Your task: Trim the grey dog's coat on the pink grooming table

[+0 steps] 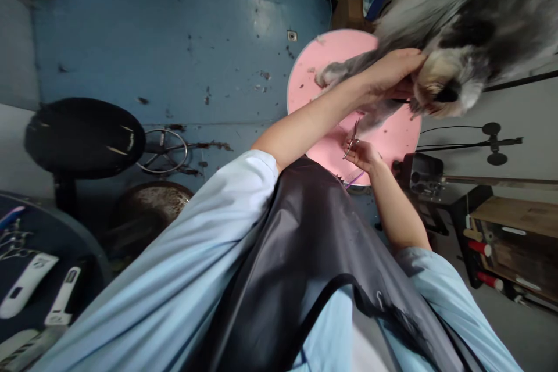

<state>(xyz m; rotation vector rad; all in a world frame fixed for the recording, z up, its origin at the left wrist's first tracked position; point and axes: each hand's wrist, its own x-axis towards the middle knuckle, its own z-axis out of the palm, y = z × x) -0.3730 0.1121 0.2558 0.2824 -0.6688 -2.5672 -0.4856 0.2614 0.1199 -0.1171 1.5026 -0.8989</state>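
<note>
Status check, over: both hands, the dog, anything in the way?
Left hand at muzzle of dog. Right hand holding scissors. Dog on pink table. Foreleg close beside scissors, possibly in the way.

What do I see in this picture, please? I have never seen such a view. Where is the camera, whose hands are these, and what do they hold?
There is no machine here, only a person working with two bare hands. The single picture comes from a camera worn on the head, looking forward and down, so the sleeves and dark apron are the wearer's own. The left hand reaches to the muzzle of a dog; how firmly it grips is hard to tell. The right hand holds scissors. The dog's legs are on a round pink table, where small loose bits, probably hair, also lie. At the left are a black stool and a dark surface with white clippers.
</note>
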